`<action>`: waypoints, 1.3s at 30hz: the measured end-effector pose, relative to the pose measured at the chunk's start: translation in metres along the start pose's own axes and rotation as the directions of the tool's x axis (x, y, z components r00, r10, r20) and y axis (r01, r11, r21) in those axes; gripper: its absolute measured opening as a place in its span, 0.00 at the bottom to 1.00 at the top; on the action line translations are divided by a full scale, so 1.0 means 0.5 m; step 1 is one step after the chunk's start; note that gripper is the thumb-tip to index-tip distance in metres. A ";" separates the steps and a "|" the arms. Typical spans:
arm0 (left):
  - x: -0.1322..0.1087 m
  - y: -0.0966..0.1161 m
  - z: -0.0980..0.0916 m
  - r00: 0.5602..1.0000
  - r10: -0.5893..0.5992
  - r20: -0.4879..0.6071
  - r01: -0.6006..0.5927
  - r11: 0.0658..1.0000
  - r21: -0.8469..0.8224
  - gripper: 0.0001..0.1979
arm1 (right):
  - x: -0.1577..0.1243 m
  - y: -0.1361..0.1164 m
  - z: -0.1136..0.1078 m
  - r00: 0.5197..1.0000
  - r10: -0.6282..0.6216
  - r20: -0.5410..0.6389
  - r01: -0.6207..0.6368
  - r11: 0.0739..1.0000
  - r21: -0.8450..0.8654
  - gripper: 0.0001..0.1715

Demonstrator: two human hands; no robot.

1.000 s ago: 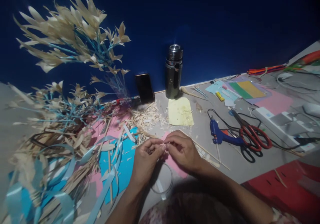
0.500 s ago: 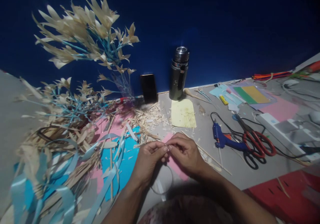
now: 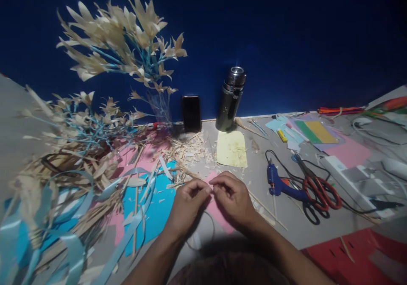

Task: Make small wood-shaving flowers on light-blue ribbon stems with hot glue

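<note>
My left hand (image 3: 187,204) and my right hand (image 3: 232,198) meet fingertip to fingertip low in the middle, above a pink paper sheet (image 3: 219,211). Both are closed in a pinch on something small and pale between them that I cannot make out. A thin wire loop (image 3: 203,234) hangs beneath the hands. Left of my left hand lies a blue paper sheet (image 3: 155,208) with wooden sticks and blue ribbon (image 3: 127,234) across it.
Pale leaf branches on blue stems (image 3: 124,43) rise at the left over a heap of shavings. A phone (image 3: 191,113) and steel flask (image 3: 230,98) stand against the blue wall. Yellow paper (image 3: 232,149), blue glue gun (image 3: 281,185), red scissors (image 3: 318,189), power strip (image 3: 352,177) and coloured sheets lie right.
The view has shifted a little, so everything sits slightly further right. Both hands stay pinched together at the same spot; the fingertips have moved only slightly.
</note>
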State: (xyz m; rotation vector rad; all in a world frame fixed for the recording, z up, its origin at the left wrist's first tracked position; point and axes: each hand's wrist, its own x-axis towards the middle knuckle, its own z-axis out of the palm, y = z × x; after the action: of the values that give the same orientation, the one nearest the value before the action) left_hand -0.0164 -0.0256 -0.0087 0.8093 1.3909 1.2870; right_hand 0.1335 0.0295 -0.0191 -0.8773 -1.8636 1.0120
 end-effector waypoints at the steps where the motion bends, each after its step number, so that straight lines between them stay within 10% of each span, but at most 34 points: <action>1: 0.000 0.002 -0.001 1.000 0.007 0.003 -0.007 0.999 0.033 0.10 | 0.001 0.000 -0.001 0.999 0.038 0.009 -0.038 0.999 0.014 0.09; 22: -0.002 0.006 -0.003 0.999 0.008 -0.041 -0.003 0.992 0.124 0.06 | 0.009 -0.012 -0.010 0.955 0.281 0.100 -0.298 0.914 0.276 0.05; 29: -0.002 0.001 -0.005 0.935 -0.269 0.233 0.328 0.904 -0.275 0.14 | 0.010 -0.005 -0.019 0.880 0.250 0.403 -0.450 0.709 0.543 0.15; 39: -0.004 0.005 -0.004 0.936 -0.242 0.256 0.304 0.922 -0.239 0.14 | 0.008 -0.001 -0.018 0.854 0.330 0.403 -0.521 0.561 0.643 0.15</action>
State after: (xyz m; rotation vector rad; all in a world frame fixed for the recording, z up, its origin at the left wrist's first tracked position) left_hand -0.0184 -0.0276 -0.0060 0.5261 1.0724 1.1016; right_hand 0.1399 0.0353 -0.0145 -0.7189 -1.1901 2.0828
